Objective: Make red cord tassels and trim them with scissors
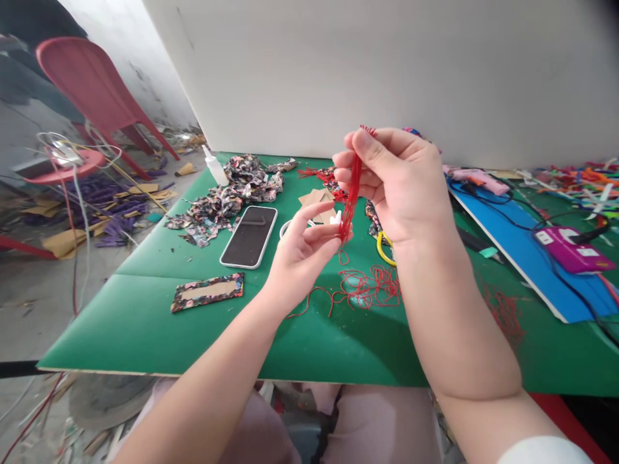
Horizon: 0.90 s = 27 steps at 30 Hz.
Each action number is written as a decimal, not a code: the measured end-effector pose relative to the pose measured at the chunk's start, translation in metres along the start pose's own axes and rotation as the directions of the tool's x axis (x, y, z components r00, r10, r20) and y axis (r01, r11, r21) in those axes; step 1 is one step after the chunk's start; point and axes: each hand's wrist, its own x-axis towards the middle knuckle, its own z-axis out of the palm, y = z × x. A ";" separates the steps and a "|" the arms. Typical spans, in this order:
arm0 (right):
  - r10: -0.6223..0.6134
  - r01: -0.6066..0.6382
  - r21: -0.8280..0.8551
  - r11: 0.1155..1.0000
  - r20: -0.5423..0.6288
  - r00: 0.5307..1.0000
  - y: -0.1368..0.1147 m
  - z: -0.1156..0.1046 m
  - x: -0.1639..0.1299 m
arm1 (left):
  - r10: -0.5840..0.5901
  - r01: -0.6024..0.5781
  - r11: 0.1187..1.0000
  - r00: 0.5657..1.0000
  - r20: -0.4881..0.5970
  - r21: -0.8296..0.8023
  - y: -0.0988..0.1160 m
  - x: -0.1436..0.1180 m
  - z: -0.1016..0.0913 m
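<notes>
A bundle of red string hangs stretched between my two hands above the green table. My right hand pinches its upper part between thumb and fingers, with short ends poking out on top. Lower down, my left hand closes its fingertips on the bundle's bottom end. Beneath them a loose tangle of red string lies on the table. Partly hidden by my right wrist is a yellow loop, which looks like a scissor handle.
On the green table lie a phone, a floral-covered strip, floral fabric scraps and a white bottle. At right are a blue board, a pink glue gun and a purple device with cables. A red chair stands left.
</notes>
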 end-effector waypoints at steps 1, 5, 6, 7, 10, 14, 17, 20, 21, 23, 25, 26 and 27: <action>0.000 0.000 0.001 1.000 -0.003 1.000 0.000 0.000 0.000 | -0.016 0.016 1.000 1.000 -0.002 -0.010 0.001 -0.001 0.000; -0.006 0.006 0.004 1.000 -0.054 0.999 0.002 -0.001 0.002 | -0.046 0.046 0.998 0.999 -0.001 -0.052 0.005 -0.001 -0.001; -0.008 0.009 0.005 1.000 -0.059 0.998 0.002 -0.001 0.003 | -0.048 0.048 0.997 0.999 -0.004 -0.053 0.005 -0.001 -0.002; -0.010 0.011 0.006 1.000 -0.057 0.998 0.003 -0.001 0.003 | -0.050 0.049 0.998 0.999 -0.013 -0.048 0.005 -0.001 -0.001; -0.015 0.015 0.002 1.000 -0.017 1.000 0.004 -0.003 0.004 | -0.054 0.053 0.999 0.996 -0.067 -0.014 0.007 -0.001 0.000; -0.015 0.015 -0.022 1.000 0.000 1.000 0.006 -0.003 0.004 | -0.065 0.072 0.996 0.988 -0.142 0.044 0.011 -0.001 0.004; -0.007 0.007 -0.033 0.999 0.002 1.000 0.006 -0.003 0.005 | -0.079 0.092 0.993 0.982 -0.174 0.069 0.013 -0.001 0.007; -0.015 0.015 -0.026 1.000 0.012 1.000 0.007 -0.003 0.005 | -0.092 0.108 0.991 0.978 -0.187 0.077 0.013 -0.001 0.008; -0.017 0.018 -0.026 1.000 0.014 1.000 0.007 -0.004 0.005 | -0.097 0.114 0.990 0.977 -0.189 0.081 0.013 -0.001 0.008; -0.018 0.018 -0.032 0.999 0.010 1.000 0.006 -0.004 0.005 | -0.105 0.125 0.987 0.976 -0.190 0.098 0.012 -0.001 0.007; -0.015 0.015 -0.039 0.999 0.005 1.000 0.006 -0.004 0.005 | -0.106 0.131 0.984 0.976 -0.190 0.121 0.012 -0.001 0.006; -0.014 0.014 -0.039 0.999 0.004 1.000 0.006 -0.004 0.005 | -0.104 0.130 0.983 0.976 -0.189 0.132 0.012 -0.001 0.006; -0.015 0.015 -0.036 0.999 0.005 1.000 0.005 -0.004 0.005 | -0.100 0.128 0.982 0.977 -0.190 0.142 0.012 -0.001 0.005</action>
